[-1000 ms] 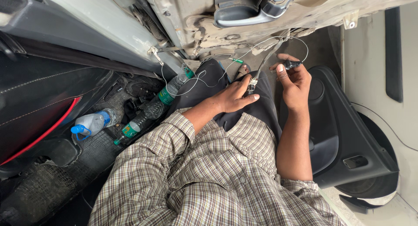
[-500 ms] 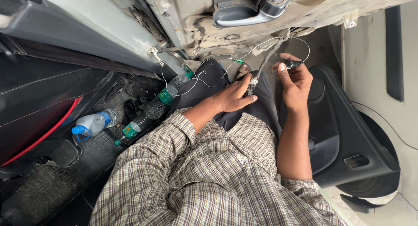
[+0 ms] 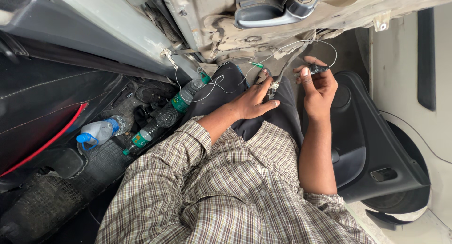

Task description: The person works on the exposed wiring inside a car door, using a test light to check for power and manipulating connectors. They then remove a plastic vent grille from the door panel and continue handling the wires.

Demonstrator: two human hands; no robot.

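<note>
Right hand (image 3: pixel 319 86) pinching a small black connector (image 3: pixel 318 68) beside the black door panel (image 3: pixel 376 150), left hand (image 3: pixel 254 100) gripping a white plug (image 3: pixel 273 87) left of it, thin white wires (image 3: pixel 212 81) trailing, plastic bottles (image 3: pixel 162 119) farther left on floor.

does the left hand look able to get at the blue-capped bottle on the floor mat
Probably yes: the left hand rests on the knee, and the blue-capped bottle lies uncovered on the floor mat further left, with nothing between them.

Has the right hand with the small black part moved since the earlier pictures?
No. The right hand holds the small black part at the same spot above the black door panel, beside the left hand.
</note>
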